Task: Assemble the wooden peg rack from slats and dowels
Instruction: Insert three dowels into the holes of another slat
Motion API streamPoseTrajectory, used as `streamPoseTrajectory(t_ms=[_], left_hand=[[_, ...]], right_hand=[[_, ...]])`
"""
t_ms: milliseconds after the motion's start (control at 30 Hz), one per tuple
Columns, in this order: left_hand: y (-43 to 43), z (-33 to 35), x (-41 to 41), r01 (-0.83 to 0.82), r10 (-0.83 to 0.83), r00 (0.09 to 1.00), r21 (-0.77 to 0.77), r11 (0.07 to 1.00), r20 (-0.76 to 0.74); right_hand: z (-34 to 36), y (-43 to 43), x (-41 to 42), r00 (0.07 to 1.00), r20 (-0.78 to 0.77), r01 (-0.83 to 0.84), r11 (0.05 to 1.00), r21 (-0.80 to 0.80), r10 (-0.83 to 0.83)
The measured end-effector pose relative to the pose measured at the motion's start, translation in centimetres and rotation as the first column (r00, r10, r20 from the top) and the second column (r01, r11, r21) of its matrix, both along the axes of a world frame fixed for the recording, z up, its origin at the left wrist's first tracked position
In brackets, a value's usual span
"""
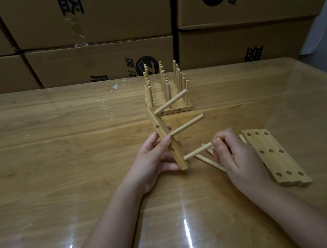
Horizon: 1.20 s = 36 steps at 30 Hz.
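1. Your left hand grips the slat, thumb on its front face. The slat is lifted off the table and tilted.
2. Your right hand pinches the lowest dowel, which is seated at the slat's near end. Two upper dowels jut out above it.
3. Loose dowels lie mostly hidden under your right hand, so you can't count them.
4. Spare slats lie just beside that hand, with the lower layers hidden.
5. The finished rack stands behind. Its rear pegs overlap.

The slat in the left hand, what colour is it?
The slat is pale, unpainted tan wood; head view shows it best.
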<state>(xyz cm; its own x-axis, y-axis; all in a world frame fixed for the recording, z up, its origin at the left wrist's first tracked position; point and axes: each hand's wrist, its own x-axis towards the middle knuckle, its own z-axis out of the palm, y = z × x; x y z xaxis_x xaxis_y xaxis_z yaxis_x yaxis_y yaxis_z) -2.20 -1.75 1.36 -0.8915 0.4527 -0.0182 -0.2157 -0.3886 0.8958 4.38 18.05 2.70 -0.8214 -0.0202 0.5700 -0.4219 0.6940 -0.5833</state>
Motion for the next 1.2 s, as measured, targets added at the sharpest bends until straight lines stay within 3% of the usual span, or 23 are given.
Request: streamPoseTrajectory(t_ms=[133, 333, 600, 833, 900, 967, 1067, 1200], left_hand=[[-0.2, -0.1, -0.1, 0.007, -0.007, 1.0, 0.056, 0.998, 0.009], [-0.2, -0.2, 0.0, -0.021, 0.016, 0.998, 0.101, 0.995, 0.057], [0.0, -0.4, 0.0, -0.016, 0.008, 0.998, 0.116, 0.993, 0.069], [0.0, -0.4, -0.2, -0.18, 0.171, 0.982, 0.139, 0.974, 0.074], [0.2, -0.3, 0.1, -0.225, 0.221, 0.974, 0.073, 0.972, 0.051], [0.1, -0.1, 0.4, -0.295, 0.293, 0.956, -0.117, 0.948, -0.031], [-0.5, 0.2, 0.5, -0.416, 0.31, 0.907, -0.488, 0.768, -0.286], [-1.3, 0.3, 0.4, -0.42, 0.235, 0.899, -0.575, 0.702, -0.369]], right_hand=[[-0.5, 0.0, 0.0, 0.993, 0.119, -0.005, 0.991, -0.136, 0.021], [-0.9, -0.9, -0.2, 0.948, 0.317, -0.041, 0.999, -0.013, 0.043], [-0.9, -0.6, -0.7, 0.96, 0.278, 0.019, 0.98, -0.197, 0.037], [-0.8, 1.3, -1.8, 0.954, 0.298, 0.14, 0.938, -0.316, -0.042], [-0.9, 1.6, -1.9, 0.952, 0.302, 0.153, 0.933, -0.325, -0.051], [-1.0, 1.8, -2.0, 0.952, 0.302, 0.158, 0.93, -0.331, -0.054], [-1.2, 1.9, -2.2, 0.945, 0.317, 0.173, 0.942, -0.288, -0.076], [-1.4, 2.1, -2.5, 0.927, 0.364, 0.177, 0.961, -0.214, -0.089]])
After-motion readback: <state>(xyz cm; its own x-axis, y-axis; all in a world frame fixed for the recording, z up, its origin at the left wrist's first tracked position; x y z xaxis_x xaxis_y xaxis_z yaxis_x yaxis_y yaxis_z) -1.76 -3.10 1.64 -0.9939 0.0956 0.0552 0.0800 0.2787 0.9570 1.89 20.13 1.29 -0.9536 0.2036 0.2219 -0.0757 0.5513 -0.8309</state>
